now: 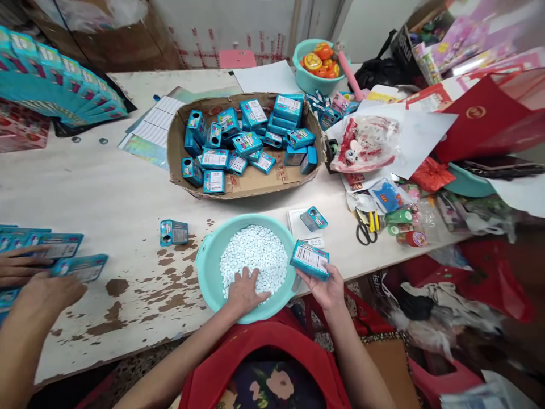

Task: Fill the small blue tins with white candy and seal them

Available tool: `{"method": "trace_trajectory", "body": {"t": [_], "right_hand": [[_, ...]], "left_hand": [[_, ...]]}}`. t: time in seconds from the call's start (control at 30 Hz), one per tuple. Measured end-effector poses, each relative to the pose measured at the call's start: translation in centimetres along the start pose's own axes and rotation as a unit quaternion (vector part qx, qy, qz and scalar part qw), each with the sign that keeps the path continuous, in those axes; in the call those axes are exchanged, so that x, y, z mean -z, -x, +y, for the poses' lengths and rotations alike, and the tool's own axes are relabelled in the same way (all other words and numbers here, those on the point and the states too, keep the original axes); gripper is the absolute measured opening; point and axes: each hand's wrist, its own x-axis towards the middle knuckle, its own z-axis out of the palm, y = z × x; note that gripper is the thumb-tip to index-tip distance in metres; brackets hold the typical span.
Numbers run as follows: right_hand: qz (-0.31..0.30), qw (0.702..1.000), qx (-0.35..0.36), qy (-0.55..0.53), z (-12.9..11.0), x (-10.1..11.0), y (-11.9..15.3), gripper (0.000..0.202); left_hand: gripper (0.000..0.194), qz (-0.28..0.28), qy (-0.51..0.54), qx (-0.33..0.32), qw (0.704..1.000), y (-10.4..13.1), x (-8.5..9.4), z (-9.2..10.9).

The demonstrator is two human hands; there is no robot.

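Note:
White pellets (pixel 259 250) fill much of a turquoise basin (pixel 206 278) at the table's front edge. My left hand (pixel 246 292) lies on the pellets, its fingers spread. To the right of the basin, my right hand (pixel 327 286) grips a blue box (pixel 310 259) near the basin's rim, its printed side facing up. Just beyond it, another blue box (pixel 314 218) rests on a white scale (pixel 297 222). A further blue box (pixel 174 232) stands on the table left of the basin.
Behind the basin, a cardboard tray (pixel 255 186) holds several blue boxes. At the left, another person's hands (pixel 46 292) touch blue packs (pixel 83 267). Scissors (pixel 366 228) and plastic bags lie right. An orange-filled bowl (pixel 317 85) stands at the back.

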Motion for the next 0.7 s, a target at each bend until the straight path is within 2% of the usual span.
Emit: {"method": "trace_trajectory", "body": {"t": [0.07,0.17,0.27,0.33,0.47,0.53,0.6,0.7], "right_hand": [[0.039,0.998,0.034,0.031,0.6,2.2,0.2,0.036],[0.063,0.994,0.069,0.064,1.3,4.6,0.3,0.039],[0.088,0.988,0.093,0.081,1.9,5.6,0.5,0.044],[0.105,0.984,0.112,0.085,1.9,5.7,0.8,0.044],[0.101,0.977,0.15,0.109,1.6,5.4,1.5,0.047],[0.096,0.973,0.14,0.157,1.3,5.2,1.8,0.053],[0.097,0.968,0.119,0.196,1.0,5.1,2.2,0.055],[0.115,0.965,0.161,0.174,0.3,5.6,3.3,0.053]], "left_hand": [[0.065,-0.006,0.026,-0.017,0.999,-0.1,-0.1,0.9],[0.053,-0.034,0.093,-0.026,0.995,-1.0,-0.4,1.3],[0.044,-0.054,0.243,-0.021,0.968,-1.8,-0.5,0.8],[0.038,-0.088,0.397,-0.004,0.914,-2.1,-0.2,0.4],[0.032,-0.176,0.655,0.029,0.734,-2.2,1.4,-0.3],[0.032,-0.201,0.715,0.027,0.669,-2.4,2.4,-0.6],[0.032,-0.217,0.741,0.032,0.635,-2.8,3.2,-0.8],[0.03,-0.215,0.756,0.035,0.618,-3.4,3.9,-1.3]]}}
